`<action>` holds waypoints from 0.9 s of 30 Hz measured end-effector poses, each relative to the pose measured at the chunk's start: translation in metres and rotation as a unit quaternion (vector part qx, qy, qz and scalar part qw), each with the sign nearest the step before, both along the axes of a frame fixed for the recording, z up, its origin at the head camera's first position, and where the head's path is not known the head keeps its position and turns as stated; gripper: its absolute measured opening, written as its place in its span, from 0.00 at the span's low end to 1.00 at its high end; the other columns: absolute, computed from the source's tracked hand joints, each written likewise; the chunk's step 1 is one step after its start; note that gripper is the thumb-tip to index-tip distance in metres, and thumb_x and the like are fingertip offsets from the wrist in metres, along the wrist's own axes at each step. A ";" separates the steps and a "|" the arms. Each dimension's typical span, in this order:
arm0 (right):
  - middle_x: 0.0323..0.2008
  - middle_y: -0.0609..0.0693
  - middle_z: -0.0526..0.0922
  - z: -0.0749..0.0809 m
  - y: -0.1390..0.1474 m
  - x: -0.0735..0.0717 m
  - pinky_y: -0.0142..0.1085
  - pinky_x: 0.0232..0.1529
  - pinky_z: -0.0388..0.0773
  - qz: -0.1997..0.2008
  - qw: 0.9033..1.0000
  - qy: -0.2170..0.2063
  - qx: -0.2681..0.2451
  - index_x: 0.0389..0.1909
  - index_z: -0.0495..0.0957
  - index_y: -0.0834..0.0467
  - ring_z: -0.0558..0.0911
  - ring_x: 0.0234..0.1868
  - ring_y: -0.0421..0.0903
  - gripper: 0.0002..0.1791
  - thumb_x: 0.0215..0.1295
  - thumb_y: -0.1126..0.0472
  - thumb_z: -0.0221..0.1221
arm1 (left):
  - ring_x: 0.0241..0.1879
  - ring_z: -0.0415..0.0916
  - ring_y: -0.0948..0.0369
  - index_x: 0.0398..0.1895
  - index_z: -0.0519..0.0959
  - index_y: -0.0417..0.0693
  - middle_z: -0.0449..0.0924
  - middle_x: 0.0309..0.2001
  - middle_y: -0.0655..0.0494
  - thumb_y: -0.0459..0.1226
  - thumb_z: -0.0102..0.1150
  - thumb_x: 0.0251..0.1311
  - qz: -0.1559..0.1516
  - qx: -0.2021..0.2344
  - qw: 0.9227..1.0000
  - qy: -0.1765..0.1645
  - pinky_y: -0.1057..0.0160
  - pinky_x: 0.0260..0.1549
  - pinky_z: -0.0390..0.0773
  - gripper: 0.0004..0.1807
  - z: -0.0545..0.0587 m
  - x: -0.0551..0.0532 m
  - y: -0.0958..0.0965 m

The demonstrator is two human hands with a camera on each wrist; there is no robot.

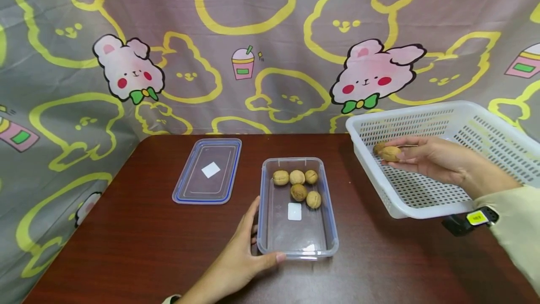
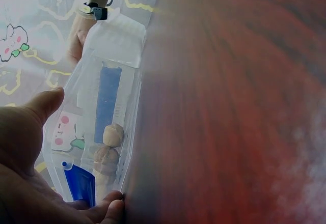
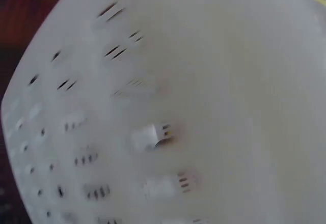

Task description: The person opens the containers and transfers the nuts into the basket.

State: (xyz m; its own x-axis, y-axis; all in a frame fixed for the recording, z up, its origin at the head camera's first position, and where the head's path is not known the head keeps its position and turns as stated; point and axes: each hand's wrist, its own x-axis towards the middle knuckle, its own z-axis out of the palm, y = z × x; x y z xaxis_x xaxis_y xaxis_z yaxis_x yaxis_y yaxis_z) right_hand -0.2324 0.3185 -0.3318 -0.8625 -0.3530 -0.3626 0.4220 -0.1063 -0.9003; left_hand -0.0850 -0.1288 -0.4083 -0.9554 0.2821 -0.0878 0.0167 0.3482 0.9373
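A clear plastic container with several walnuts at its far end stands in the middle of the table. My left hand holds its near left corner, thumb at the front rim and fingers along the left side. In the left wrist view, the container's wall lies between that spread thumb and the fingers. At the right, my right hand pinches a walnut above the floor of a white slotted basket. Another walnut shows just behind it, partly covered.
A clear lid with a blue seal lies flat to the left of the container. Behind the table hangs a patterned curtain. The basket's pale wall fills most of the right wrist view, hiding the right hand there.
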 end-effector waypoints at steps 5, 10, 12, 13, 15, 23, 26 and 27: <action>0.54 0.50 0.83 -0.008 0.003 -0.001 0.45 0.56 0.85 0.004 0.999 -0.013 0.037 0.52 0.87 0.54 0.88 0.52 0.54 0.20 0.77 0.75 0.50 | 0.69 0.69 0.38 0.87 0.41 0.61 0.56 0.80 0.38 0.43 0.81 0.53 0.000 0.000 1.000 0.001 0.45 0.58 0.80 0.67 0.000 0.000 0.001; 0.55 0.49 0.78 -0.012 0.003 -0.004 0.46 0.59 0.84 0.026 0.995 -0.001 0.096 0.51 0.87 0.52 0.86 0.53 0.51 0.18 0.77 0.73 0.52 | 0.69 0.69 0.38 0.87 0.41 0.62 0.54 0.80 0.37 0.43 0.82 0.52 0.004 0.003 1.000 -0.004 0.46 0.57 0.80 0.67 -0.001 0.000 0.001; 0.55 0.48 0.78 -0.014 0.003 -0.005 0.46 0.60 0.83 0.038 0.993 0.003 0.114 0.51 0.87 0.51 0.86 0.54 0.51 0.18 0.78 0.72 0.52 | 0.69 0.68 0.37 0.87 0.41 0.63 0.53 0.81 0.38 0.43 0.81 0.52 0.006 0.005 1.000 -0.007 0.47 0.57 0.80 0.67 -0.001 0.000 0.001; 0.55 0.48 0.78 -0.015 0.003 -0.005 0.46 0.60 0.83 0.041 0.992 0.002 0.123 0.50 0.87 0.50 0.86 0.54 0.50 0.18 0.77 0.72 0.52 | 0.69 0.68 0.37 0.87 0.41 0.63 0.53 0.81 0.38 0.43 0.81 0.52 0.006 0.004 1.000 -0.008 0.47 0.57 0.80 0.67 -0.001 0.000 0.001; 0.54 0.48 0.79 -0.016 0.004 -0.005 0.46 0.61 0.83 0.049 0.989 0.000 0.138 0.50 0.86 0.48 0.84 0.53 0.48 0.18 0.77 0.71 0.53 | 0.69 0.68 0.37 0.87 0.41 0.63 0.53 0.81 0.37 0.43 0.81 0.52 0.006 0.004 1.000 -0.009 0.47 0.57 0.81 0.67 -0.001 0.000 0.001; 0.52 0.48 0.80 -0.021 0.006 -0.002 0.46 0.60 0.83 0.055 0.988 -0.011 0.143 0.48 0.87 0.46 0.83 0.52 0.47 0.20 0.77 0.72 0.52 | 0.69 0.68 0.36 0.87 0.41 0.63 0.55 0.80 0.37 0.43 0.81 0.53 0.004 0.002 1.000 -0.009 0.45 0.58 0.80 0.67 0.000 0.000 0.001; 0.52 0.48 0.80 -0.021 0.005 -0.003 0.46 0.60 0.83 0.059 0.987 -0.012 0.150 0.48 0.87 0.46 0.83 0.52 0.46 0.20 0.77 0.72 0.52 | 0.70 0.67 0.35 0.87 0.41 0.63 0.53 0.81 0.37 0.44 0.81 0.53 0.004 -0.004 1.000 -0.010 0.44 0.59 0.79 0.67 0.000 0.000 0.000; 0.52 0.48 0.80 -0.021 0.005 -0.003 0.46 0.60 0.83 0.061 0.987 -0.012 0.151 0.48 0.87 0.47 0.84 0.52 0.46 0.20 0.77 0.72 0.51 | 0.70 0.67 0.36 0.87 0.40 0.63 0.53 0.81 0.37 0.45 0.81 0.53 0.004 -0.006 1.000 -0.011 0.45 0.59 0.79 0.67 0.000 0.000 0.000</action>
